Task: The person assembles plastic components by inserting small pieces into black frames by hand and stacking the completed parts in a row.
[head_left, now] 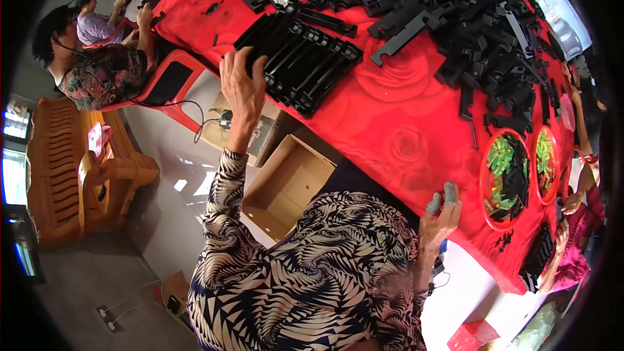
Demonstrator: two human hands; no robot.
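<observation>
Left hand (242, 86) at row of black strips (305, 58), hold unclear; right hand (441, 220) loosely spread. I judge aligning; next calls for steady grip.

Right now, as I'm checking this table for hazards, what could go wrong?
The row of black strips sits close to the edge of the red-covered table, by the left hand; a knock might push some off, perhaps into the open cardboard box below.
The right hand is near the nearer red bowl of green and black pieces, so a wide sweep could spill it.
</observation>
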